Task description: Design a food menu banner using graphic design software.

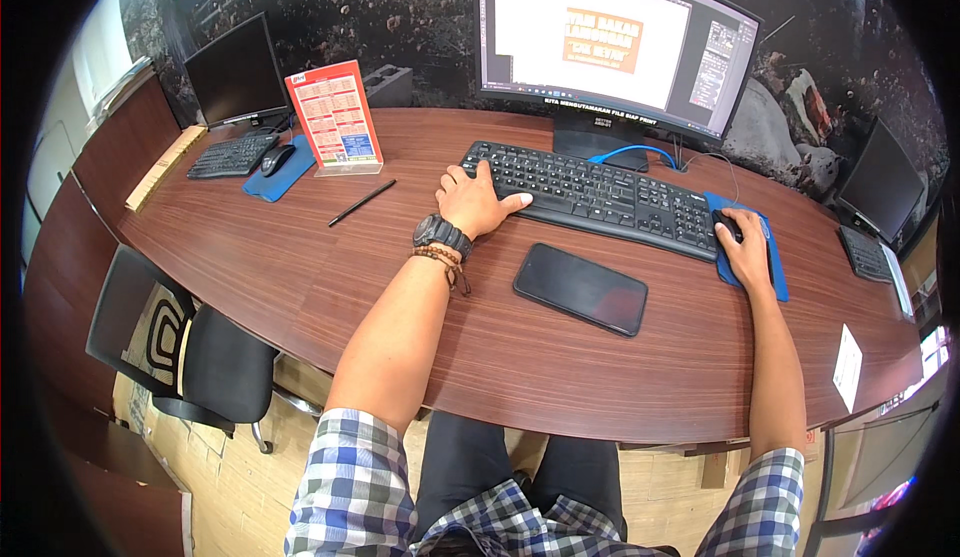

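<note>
My left hand (472, 200) rests on the left end of a black keyboard (610, 197), fingers spread over the keys and thumb out to the right. A black watch (441, 234) and a beaded bracelet sit on that wrist. My right hand (745, 249) is curved over a dark computer mouse (729, 224), which is mostly hidden under the fingers. Beneath the mouse lies a blue mouse pad (777, 275). Behind the keyboard stands a lit monitor (610, 42) with an orange lettered design open in an editing window. A black smartphone (582, 288), screen dark, lies in front of the keyboard.
Left of my arm lie a black pen (362, 203) and a red-white card in a clear stand (336, 117). Farther left are a dark monitor (237, 70), keyboard and mouse. Another dark monitor (883, 182) stands at far right. A black chair (225, 362) is at lower left.
</note>
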`<state>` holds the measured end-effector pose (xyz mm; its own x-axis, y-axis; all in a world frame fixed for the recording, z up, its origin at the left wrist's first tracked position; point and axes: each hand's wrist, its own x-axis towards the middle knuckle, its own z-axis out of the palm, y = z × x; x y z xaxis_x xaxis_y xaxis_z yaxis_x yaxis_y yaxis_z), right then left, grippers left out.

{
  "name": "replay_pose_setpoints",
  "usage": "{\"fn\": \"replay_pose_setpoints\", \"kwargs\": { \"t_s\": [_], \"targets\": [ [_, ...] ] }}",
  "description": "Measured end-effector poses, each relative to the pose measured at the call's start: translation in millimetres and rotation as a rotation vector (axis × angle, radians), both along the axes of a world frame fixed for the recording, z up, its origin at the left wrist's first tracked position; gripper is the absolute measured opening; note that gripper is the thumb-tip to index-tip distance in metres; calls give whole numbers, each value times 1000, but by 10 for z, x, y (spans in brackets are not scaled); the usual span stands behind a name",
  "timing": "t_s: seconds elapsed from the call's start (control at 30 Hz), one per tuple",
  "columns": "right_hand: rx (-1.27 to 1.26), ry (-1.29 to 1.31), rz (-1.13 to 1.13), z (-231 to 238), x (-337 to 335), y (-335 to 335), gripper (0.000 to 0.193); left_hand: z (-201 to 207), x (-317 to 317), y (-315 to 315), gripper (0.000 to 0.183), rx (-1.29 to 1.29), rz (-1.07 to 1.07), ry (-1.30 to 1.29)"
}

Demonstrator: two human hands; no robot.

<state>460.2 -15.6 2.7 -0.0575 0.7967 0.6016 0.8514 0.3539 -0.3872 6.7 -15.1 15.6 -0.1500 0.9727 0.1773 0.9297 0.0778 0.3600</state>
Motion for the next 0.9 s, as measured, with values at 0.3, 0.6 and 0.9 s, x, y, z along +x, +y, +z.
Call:
{"fn": "replay_pose_setpoints", "kwargs": {
  "t_s": [0.3,0.6,0.9],
  "targets": [
    [16,-4,5,-16,7,10,34,16,2,-12,103,-14,1,3],
    [41,5,4,1,-14,-23,33,16,1,-11,102,-10,-2,3],
    [12,10,0,-5,-7,-17,30,12,-4,-8,102,-12,-7,-4]
  ]
}}
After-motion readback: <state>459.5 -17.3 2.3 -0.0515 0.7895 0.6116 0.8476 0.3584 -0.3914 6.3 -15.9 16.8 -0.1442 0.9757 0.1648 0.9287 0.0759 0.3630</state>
